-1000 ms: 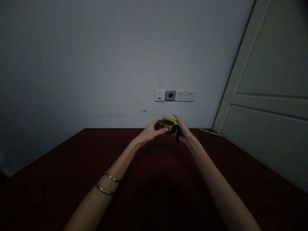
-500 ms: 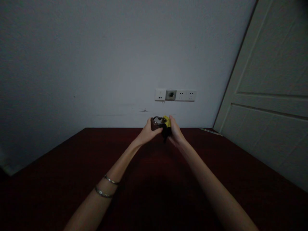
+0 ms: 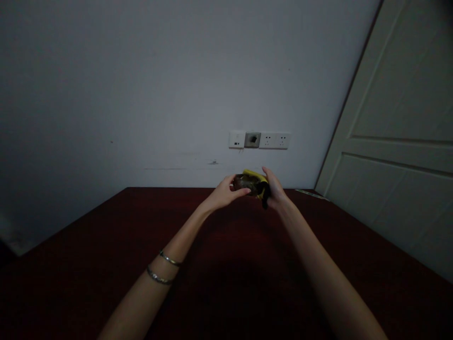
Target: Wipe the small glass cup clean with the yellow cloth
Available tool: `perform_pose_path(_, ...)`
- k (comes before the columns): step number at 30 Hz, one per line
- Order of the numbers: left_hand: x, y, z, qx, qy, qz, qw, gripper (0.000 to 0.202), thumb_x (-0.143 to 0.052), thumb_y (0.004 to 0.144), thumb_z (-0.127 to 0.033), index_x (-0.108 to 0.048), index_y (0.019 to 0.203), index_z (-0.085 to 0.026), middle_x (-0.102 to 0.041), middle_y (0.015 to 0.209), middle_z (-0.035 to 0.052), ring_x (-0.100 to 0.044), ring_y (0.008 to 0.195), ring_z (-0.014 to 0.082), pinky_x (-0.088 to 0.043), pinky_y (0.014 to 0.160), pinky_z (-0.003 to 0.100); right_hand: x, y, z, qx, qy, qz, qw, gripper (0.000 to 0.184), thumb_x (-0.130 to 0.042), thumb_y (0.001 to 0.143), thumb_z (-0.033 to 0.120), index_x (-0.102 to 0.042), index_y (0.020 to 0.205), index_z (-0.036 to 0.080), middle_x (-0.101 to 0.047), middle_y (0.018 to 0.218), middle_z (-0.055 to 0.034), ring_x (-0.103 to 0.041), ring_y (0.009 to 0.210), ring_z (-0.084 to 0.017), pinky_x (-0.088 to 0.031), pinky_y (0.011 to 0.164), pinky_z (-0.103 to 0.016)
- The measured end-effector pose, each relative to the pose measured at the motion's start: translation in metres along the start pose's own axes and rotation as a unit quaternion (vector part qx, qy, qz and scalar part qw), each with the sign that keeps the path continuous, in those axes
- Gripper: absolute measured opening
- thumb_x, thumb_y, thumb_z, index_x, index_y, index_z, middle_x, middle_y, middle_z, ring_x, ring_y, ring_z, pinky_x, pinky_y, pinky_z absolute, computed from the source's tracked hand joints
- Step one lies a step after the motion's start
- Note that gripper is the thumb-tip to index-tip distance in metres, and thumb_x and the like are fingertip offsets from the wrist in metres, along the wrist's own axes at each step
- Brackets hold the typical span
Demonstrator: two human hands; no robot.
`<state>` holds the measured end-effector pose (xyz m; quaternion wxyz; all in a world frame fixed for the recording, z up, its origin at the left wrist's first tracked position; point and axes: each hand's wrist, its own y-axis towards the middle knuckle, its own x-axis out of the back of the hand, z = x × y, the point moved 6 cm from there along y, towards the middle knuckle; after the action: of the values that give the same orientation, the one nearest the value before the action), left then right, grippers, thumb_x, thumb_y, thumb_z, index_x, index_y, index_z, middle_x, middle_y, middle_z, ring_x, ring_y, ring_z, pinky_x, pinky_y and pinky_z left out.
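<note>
My left hand (image 3: 226, 192) is closed around a dark, glossy, see-through bowl-like thing (image 3: 244, 183), thumb along its near side and fingers behind. It is tilted toward the right, and the dim light hides its exact kind. Against its right side and top edge lies a yellow-and-black soft-looking thing (image 3: 264, 185), perhaps a cloth. My right hand (image 3: 276, 191) holds this from the right, thumb up, with most fingers hidden behind it. Both things are held above the far part of a dark red table (image 3: 226, 236).
A pale wall rises behind the table, bearing a row of sockets and switches (image 3: 272, 140). At the right stands a light panelled door (image 3: 399, 189). A flat pale strip (image 3: 311, 194) lies at the table's far right corner.
Both hands have shifted right. The bowl-like thing has tipped to the right, its opening turning from view. The right hand has moved outward, and more of the yellow part shows over the rim.
</note>
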<state>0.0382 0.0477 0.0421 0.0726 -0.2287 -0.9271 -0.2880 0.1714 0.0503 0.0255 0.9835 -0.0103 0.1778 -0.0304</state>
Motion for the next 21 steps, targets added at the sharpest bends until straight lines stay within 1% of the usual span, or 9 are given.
perform_pose_path(1,-0.001,-0.001,-0.001,-0.005,0.004,0.011,1.0,0.045,-0.069,0.072,-0.03,-0.054,0.111,-0.011,-0.06,0.111,0.0148,-0.058,0.098,0.0215,-0.044,0.09,0.044,-0.001,-0.001,0.0,0.0,0.003,0.0,1.0,0.045,-0.033,0.089,0.047,-0.063,0.075,0.017,-0.057,0.045,-0.0021,-0.047,0.038,-0.013,-0.038,0.039,-0.024)
perform_pose_path(3,-0.001,-0.002,-0.002,-0.012,0.006,0.002,1.0,0.043,-0.067,0.073,-0.032,-0.054,0.109,-0.012,-0.06,0.109,0.0145,-0.058,0.098,0.0224,-0.044,0.09,0.044,-0.005,-0.003,0.0,0.002,0.015,0.005,1.0,0.045,-0.031,0.09,0.047,-0.062,0.074,0.018,-0.057,0.047,-0.0025,-0.048,0.039,-0.013,-0.04,0.039,-0.025)
perform_pose_path(8,0.013,0.002,0.006,-0.027,0.006,-0.101,0.995,0.05,-0.071,0.068,-0.03,-0.045,0.108,-0.013,-0.058,0.108,0.0127,-0.056,0.099,0.0217,-0.042,0.092,0.042,-0.027,-0.011,-0.002,0.062,0.059,0.041,0.996,0.043,-0.029,0.091,0.049,-0.058,0.078,0.02,-0.059,0.055,-0.002,-0.053,0.047,-0.014,-0.044,0.045,-0.026)
perform_pose_path(10,0.02,0.003,0.011,-0.028,0.008,-0.147,0.989,0.055,-0.071,0.069,-0.029,-0.04,0.11,-0.014,-0.056,0.109,0.0121,-0.056,0.101,0.0204,-0.04,0.095,0.04,-0.038,-0.015,-0.003,0.09,0.073,0.06,0.991,0.04,-0.032,0.09,0.052,-0.056,0.08,0.022,-0.061,0.061,-0.0012,-0.057,0.056,-0.015,-0.047,0.052,-0.026)
perform_pose_path(12,0.024,0.003,0.013,-0.025,0.003,-0.17,0.985,0.055,-0.069,0.071,-0.028,-0.035,0.112,-0.015,-0.054,0.112,0.0124,-0.055,0.103,0.0195,-0.039,0.098,0.039,-0.046,-0.019,-0.005,0.103,0.087,0.066,0.989,0.039,-0.034,0.089,0.054,-0.055,0.082,0.022,-0.062,0.067,-0.0012,-0.059,0.065,-0.016,-0.048,0.058,-0.026)
perform_pose_path(14,0.023,0.002,0.012,-0.026,-0.004,-0.166,0.986,0.057,-0.069,0.072,-0.03,-0.033,0.114,-0.016,-0.053,0.115,0.0129,-0.054,0.106,0.0197,-0.037,0.099,0.038,-0.047,-0.021,-0.004,0.113,0.101,0.055,0.987,0.038,-0.034,0.09,0.052,-0.056,0.082,0.022,-0.062,0.068,-0.0008,-0.059,0.067,-0.016,-0.048,0.061,-0.026)
perform_pose_path(16,0.018,0.0,0.009,-0.028,-0.013,-0.143,0.989,0.056,-0.067,0.074,-0.034,-0.031,0.114,-0.016,-0.052,0.117,0.013,-0.053,0.108,0.0205,-0.037,0.1,0.039,-0.042,-0.02,-0.001,0.117,0.107,0.031,0.987,0.037,-0.032,0.091,0.047,-0.056,0.08,0.022,-0.059,0.063,0.0004,-0.057,0.061,-0.015,-0.047,0.059,-0.026)
perform_pose_path(19,0.009,-0.002,0.003,-0.033,-0.029,-0.111,0.993,0.042,-0.055,0.083,-0.038,-0.035,0.113,-0.016,-0.052,0.117,0.0126,-0.05,0.112,0.0205,-0.036,0.101,0.04,-0.027,-0.015,0.005,0.1,0.094,-0.008,0.99,0.04,-0.029,0.093,0.043,-0.056,0.074,0.02,-0.054,0.052,0.0017,-0.048,0.046,-0.013,-0.041,0.048,-0.026)
perform_pose_path(21,0.005,-0.002,0.001,-0.044,-0.04,-0.098,0.993,0.034,-0.052,0.085,-0.036,-0.039,0.11,-0.015,-0.054,0.116,0.0126,-0.051,0.112,0.0201,-0.036,0.101,0.041,-0.016,-0.01,0.009,0.083,0.082,-0.024,0.993,0.043,-0.027,0.092,0.042,-0.056,0.07,0.02,-0.052,0.048,0.0014,-0.043,0.04,-0.012,-0.037,0.044,-0.026)
